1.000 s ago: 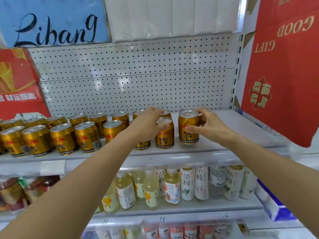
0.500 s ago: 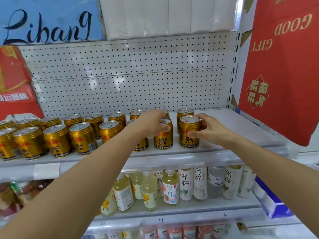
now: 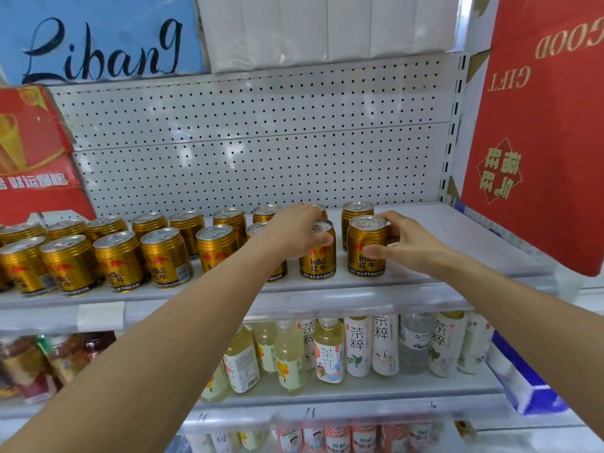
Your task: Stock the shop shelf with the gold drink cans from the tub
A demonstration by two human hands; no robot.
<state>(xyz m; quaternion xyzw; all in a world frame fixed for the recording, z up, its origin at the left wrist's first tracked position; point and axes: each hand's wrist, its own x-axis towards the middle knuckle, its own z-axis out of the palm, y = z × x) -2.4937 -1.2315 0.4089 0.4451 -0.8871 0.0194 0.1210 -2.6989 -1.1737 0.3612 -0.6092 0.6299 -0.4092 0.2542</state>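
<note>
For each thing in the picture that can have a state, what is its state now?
left hand: grips a front-row can from above
right hand: grips the end can
end can: upright on the shelf, sealed
other gold cans: upright, two rows, sealed
shelf: bare at its right end
bottles: upright, capped, on the shelf below

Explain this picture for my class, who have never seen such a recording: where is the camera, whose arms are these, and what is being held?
There is no machine here: a camera on a person's head looks forward and down, so both bare arms reach in from below. The left hand grips one gold can from above; the right hand holds another gold can by its side. Both stand upright at the front of the white shelf, right of two rows of matching cans. Bottled drinks fill the shelf below.
</note>
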